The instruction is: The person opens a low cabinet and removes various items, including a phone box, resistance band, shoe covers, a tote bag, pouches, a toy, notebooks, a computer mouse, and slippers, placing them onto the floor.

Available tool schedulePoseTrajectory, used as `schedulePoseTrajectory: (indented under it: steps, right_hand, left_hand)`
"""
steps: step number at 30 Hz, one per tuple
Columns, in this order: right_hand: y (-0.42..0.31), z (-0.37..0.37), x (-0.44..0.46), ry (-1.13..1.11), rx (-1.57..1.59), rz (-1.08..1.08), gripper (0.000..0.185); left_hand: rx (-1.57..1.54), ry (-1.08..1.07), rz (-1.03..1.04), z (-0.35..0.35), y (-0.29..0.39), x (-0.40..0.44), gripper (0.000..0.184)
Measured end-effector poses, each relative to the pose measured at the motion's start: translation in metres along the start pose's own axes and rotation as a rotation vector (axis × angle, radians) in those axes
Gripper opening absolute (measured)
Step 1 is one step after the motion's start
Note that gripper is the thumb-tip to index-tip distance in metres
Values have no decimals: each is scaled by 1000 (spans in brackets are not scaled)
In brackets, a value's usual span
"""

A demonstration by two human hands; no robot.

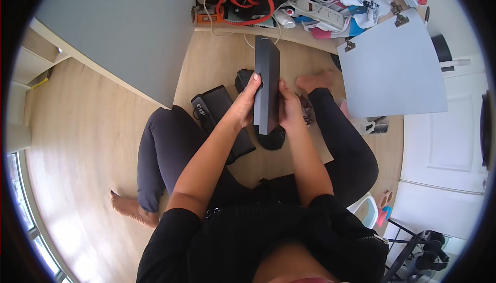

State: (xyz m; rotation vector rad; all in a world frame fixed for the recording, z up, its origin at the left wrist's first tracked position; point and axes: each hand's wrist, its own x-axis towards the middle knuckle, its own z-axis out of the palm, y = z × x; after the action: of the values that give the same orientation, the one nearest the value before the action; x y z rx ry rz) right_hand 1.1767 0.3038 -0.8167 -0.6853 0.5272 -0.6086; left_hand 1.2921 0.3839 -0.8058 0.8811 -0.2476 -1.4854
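Note:
Upright between my two hands is a flat dark grey box (268, 71), its narrow edge turned toward me. My left hand (245, 103) grips its left side, thumb lying along the edge. On the opposite side my right hand (290, 106) presses against the box, its fingers partly hidden behind it. Below on the floor lies a flat black case (223, 112) with a small cord on it, close to my left forearm. A rounded black item (272, 139) shows partly under the box; I cannot make out its kind.
An open grey cabinet door (119, 30) juts in at the left. Ahead, a low shelf holds a red strap (248, 22), a white power strip (320, 13) and cables. A light board with binder clips (393, 68) stands at the right. A white tub (366, 211) sits behind my right knee.

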Motion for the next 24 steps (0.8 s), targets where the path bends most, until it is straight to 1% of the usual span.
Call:
schedulePoseTrajectory:
  steps: [1,2,4,5,7,8,10,11,13,15,16,18,19,20,21,22,23,24]
  right_hand:
    - [7,-3,3,79,-102,-35,41]
    - [15,-7,4,78,-97,-43,41]
    - [23,-13,6,264,-588,-144,46]
    - [23,-18,5,264,-585,-148,46]
    - [11,-5,-1,232,-645,-11,61]
    - [6,2,-5,237,-641,-19,61]
    - [1,12,-9,25,-790,76,82]
    - [1,14,-11,33,-789,71,82]
    - [4,15,-12,-30,-863,74,98]
    - [3,17,-11,-39,-831,68,102]
    - [-1,19,-11,-58,-774,39,99]
    - [-5,17,-10,-69,-716,18,97]
    - [-6,12,-7,-32,-585,-34,93]
    - [-7,7,-4,5,-453,-85,89]
    - [-14,4,-4,6,-453,-75,89]
    - [-22,0,-7,-6,-288,-10,84]
    - [-28,-3,-9,-16,-121,55,80]
    - [-30,-4,-7,-40,-58,54,76]
  left_hand:
    - [-52,61,-49,1,-3,1,80]
    - [-44,57,-48,-1,-6,2,80]
    - [-172,28,-96,-9,-13,3,70]
    - [-167,27,-95,-12,-17,5,70]
    - [-306,42,-24,-13,-17,9,67]
    - [-332,79,23,-11,-17,9,65]
    - [-312,54,54,-15,-18,11,64]
    - [-301,40,89,-18,-19,12,62]
    - [-298,40,114,-18,-20,13,60]
    - [-120,89,226,-18,-21,14,61]
    - [-120,88,223,-19,-21,15,61]
    - [-258,-12,134,-19,-17,14,61]
    - [-302,-57,67,-19,-13,10,63]
    - [-266,-38,63,-17,-9,8,69]
    - [-232,-15,58,-17,-7,6,76]
    - [-242,-1,53,-17,-8,5,76]
    - [-287,-58,56,-17,-9,5,77]
    - [-329,-115,62,-18,-10,6,78]
